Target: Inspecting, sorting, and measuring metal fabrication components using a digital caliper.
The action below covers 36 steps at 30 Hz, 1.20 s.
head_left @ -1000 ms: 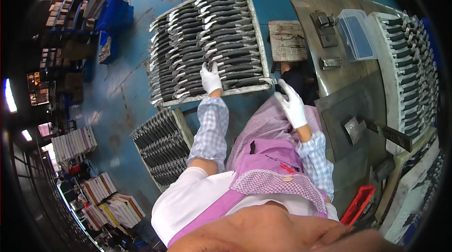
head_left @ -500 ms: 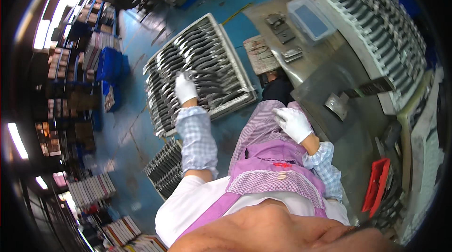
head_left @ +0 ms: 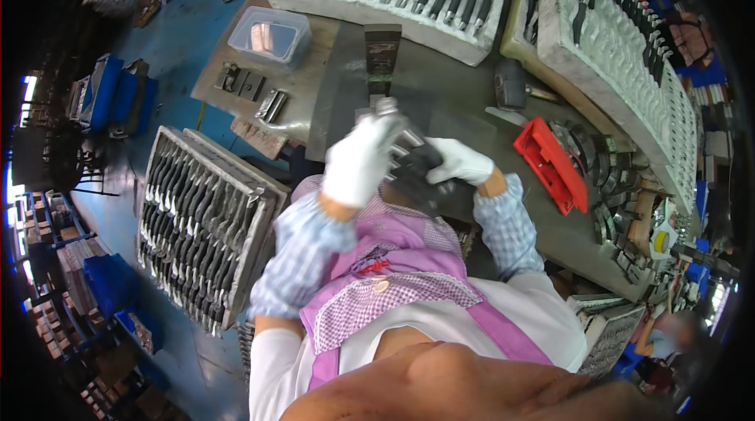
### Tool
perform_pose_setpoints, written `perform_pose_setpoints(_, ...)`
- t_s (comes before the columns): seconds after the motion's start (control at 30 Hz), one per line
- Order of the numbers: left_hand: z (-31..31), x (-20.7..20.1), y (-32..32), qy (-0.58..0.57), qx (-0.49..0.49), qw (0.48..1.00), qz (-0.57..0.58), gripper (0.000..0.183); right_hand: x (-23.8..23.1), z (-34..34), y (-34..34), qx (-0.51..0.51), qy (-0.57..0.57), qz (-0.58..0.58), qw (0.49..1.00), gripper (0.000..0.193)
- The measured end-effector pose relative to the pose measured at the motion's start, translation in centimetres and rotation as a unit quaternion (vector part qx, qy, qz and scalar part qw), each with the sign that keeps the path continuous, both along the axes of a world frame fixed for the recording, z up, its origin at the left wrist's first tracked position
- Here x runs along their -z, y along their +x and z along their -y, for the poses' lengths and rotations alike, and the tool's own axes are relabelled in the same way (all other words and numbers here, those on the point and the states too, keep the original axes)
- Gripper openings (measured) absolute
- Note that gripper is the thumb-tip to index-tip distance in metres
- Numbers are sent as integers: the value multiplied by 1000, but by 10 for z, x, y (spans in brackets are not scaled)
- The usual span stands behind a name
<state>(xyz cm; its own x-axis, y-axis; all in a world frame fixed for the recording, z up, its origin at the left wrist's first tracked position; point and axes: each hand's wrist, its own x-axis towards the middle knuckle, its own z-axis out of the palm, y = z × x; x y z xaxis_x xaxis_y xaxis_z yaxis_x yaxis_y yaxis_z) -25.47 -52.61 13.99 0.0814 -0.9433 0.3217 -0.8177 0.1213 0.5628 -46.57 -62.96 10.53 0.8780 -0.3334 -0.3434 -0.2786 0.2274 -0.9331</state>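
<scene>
In front of my apron, both white-gloved hands are together over the near edge of the metal-topped bench point(head_left: 330, 114). My left hand point(head_left: 358, 160) is closed around several black handles with silver ends point(head_left: 415, 165), blurred by motion. From the other side my right hand point(head_left: 460, 161) grips the same bunch, thumb and fingers on the black parts. How many pieces each hand has is hidden. Just beyond the hands, a dark upright metal block point(head_left: 383, 51) stands on a dark mat. To the left, a white foam tray point(head_left: 259, 252) holds rows of similar black-and-silver handles.
A clear plastic box point(head_left: 271, 34) and small metal blocks point(head_left: 242, 83) lie at the bench's left. More filled foam trays point(head_left: 472, 47) line the far side. On the right are a black mallet point(head_left: 510, 84), a red plastic holder point(head_left: 550, 165) and a tape roll point(head_left: 663, 241). Another person point(head_left: 668, 338) is far right.
My view has turned right toward the bench. My left hand has come from the floor-side tray to the bench, bringing handles. My right hand has left my lap and joined it on them.
</scene>
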Motion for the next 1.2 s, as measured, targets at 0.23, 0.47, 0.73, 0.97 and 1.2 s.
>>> perform_pose_setpoints(0.23, 119, 59, -73, 151, -47, 971, -179, 42, 57, 62, -78, 287, -24, -45, 956, 54)
perform_pose_setpoints(0.47, 69, 100, -63, 153, -35, 981, -112, 42, 81, 81, -63, 317, -434, -330, 776, 49)
perform_pose_setpoints(0.73, -5, 81, -43, 85, -16, 988, -130, 19, 14, -40, -73, 404, -252, -189, 859, 40)
perform_pose_setpoints(0.97, -38, 106, -29, 174, -78, 939, -287, 22, 5, -140, -86, 409, -167, -153, 884, 36)
perform_pose_setpoints(1.2, -32, 70, -51, 72, 108, 929, -346, 19, 28, -152, -63, 247, -38, -256, 934, 24)
